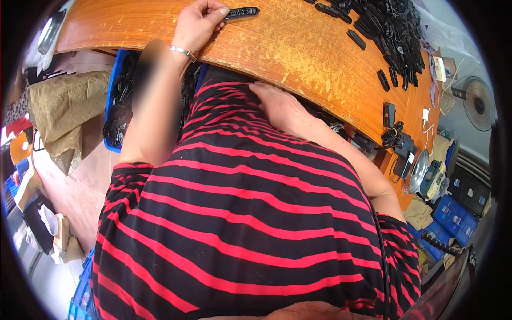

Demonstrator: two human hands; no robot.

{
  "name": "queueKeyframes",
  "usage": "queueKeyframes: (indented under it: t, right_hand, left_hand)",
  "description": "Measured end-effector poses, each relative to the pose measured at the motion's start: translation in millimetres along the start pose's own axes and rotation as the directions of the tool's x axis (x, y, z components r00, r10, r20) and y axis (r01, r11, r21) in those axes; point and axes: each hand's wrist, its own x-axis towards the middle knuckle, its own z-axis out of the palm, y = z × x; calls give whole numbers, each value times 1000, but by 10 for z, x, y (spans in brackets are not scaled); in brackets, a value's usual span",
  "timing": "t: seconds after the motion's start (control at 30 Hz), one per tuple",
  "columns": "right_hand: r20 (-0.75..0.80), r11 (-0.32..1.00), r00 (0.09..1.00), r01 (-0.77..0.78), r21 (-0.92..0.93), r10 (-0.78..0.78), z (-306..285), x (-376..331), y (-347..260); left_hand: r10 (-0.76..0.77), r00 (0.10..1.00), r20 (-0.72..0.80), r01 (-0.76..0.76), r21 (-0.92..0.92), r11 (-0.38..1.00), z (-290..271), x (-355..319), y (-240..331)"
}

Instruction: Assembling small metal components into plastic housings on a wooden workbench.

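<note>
Between the thumb and fingers of my left hand (196, 25) is one end of a long, narrow black plastic part (244, 13) with small slots along its side. That hand is over the far left of the worn wooden table (277, 50), and the part lies level at the tabletop, pointing right. My right hand (280, 106) rests at the near table edge, against my striped shirt. Its fingers lie fairly flat, partly hidden, with nothing seen in them. A big pile of similar black parts (392, 32) covers the far right of the table.
Left of my lap, a blue crate (113, 101) holds more black parts beneath my left forearm. A black adapter with cables (405, 152) lies at the table's right end, near a round metal dish (418, 170). Brown wrapping paper (66, 104) lies at left; a fan (477, 104) stands right.
</note>
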Motion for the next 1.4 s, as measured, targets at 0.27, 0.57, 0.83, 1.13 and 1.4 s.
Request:
queueKeyframes:
  t: [0.27,0.57,0.83,1.13,1.4]
  right_hand:
    - [356,971,912,-143,-190,203,-104,115,-137]
    - [44,985,999,12,171,-20,-705,316,-271]
    - [-369,992,927,-101,-77,66,-851,1159,269]
    - [-432,957,877,92,-275,-209,-399,1309,418]
    - [-488,997,869,73,-30,-79,-628,1154,99]
  left_hand:
    - [18,999,39,-18,-2,1000,-2,-19,-40]
    - [-36,999,24,38,-76,996,-9,-89,22]
    - [-212,969,-125,115,-530,840,-219,-51,20]
    - [-271,951,-149,121,-626,770,-424,-142,108]
    - [-291,957,13,233,-634,737,103,-142,138]
